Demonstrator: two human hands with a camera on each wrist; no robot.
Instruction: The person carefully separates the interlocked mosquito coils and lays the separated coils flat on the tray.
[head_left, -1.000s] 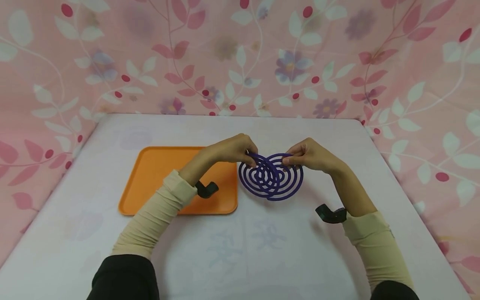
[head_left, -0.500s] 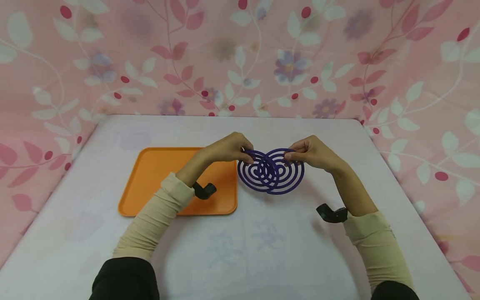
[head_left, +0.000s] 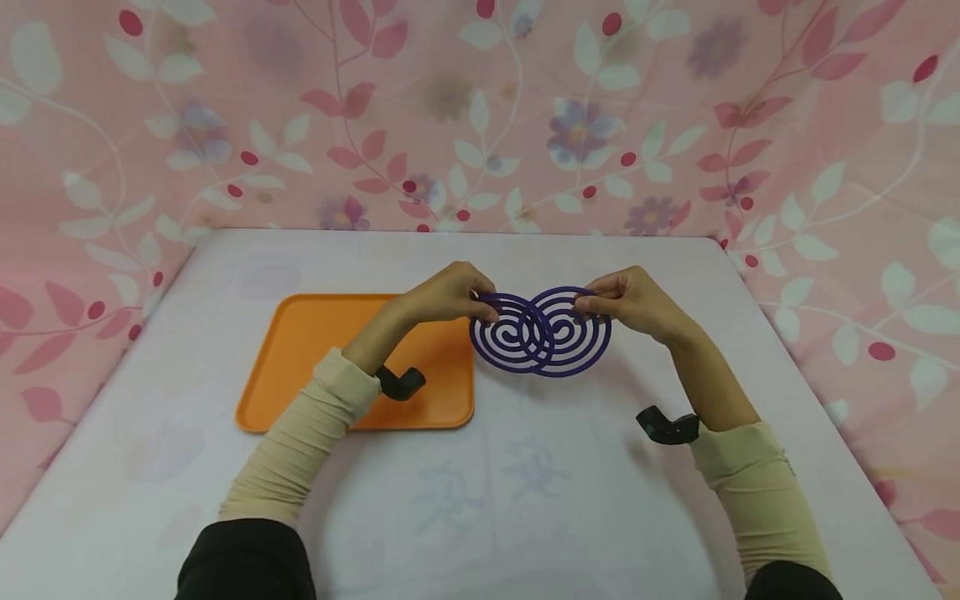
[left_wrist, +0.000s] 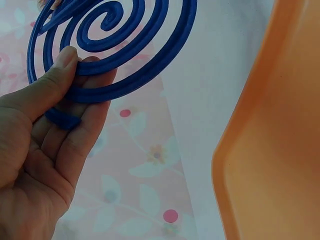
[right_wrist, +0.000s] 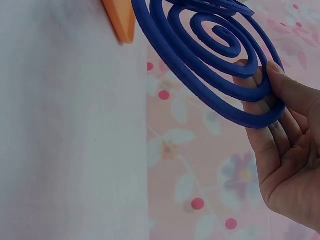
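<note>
Two dark blue mosquito coils overlap in the middle of the head view, raised above the table. My left hand (head_left: 446, 293) pinches the left coil (left_wrist: 110, 93) at its outer rings, thumb on one face and fingers behind. On the other side, my right hand (head_left: 637, 304) pinches the right coil (right_wrist: 252, 120) the same way. Both coils tilt toward the camera, their spirals crossing in the centre. Whether the two are interlocked or only lie one over the other cannot be told. In the left wrist view, a short blue end of the coil shows across the fingers.
An orange tray (head_left: 315, 333) lies on the table at left, partly under my left forearm. The white-covered table (head_left: 510, 517) stretches around it. Pink floral cloth (head_left: 450, 100) hangs behind and at both sides. Each wrist carries a black camera mount (head_left: 401, 383).
My hands have drawn slightly apart and risen a little. The coils have spread sideways, their overlap has narrowed, and they face the camera more. The tray has stayed in place.
</note>
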